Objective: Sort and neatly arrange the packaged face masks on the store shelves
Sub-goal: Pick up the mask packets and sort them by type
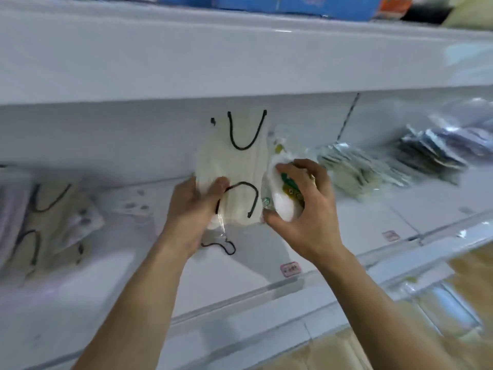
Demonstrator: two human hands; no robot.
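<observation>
Cream, pleated and sealed in clear film, the packaged mask with black ear loops (234,166) stands upright above the white shelf (346,236), pinched at its lower edge by the left hand (194,206), thumb on the front. Just beside it, the right hand (301,206) curls its fingers round a crinkly white packet with green print (282,193). Farther right lie fanned stacks of glossy packets (352,169), blurred, probably masks too.
</observation>
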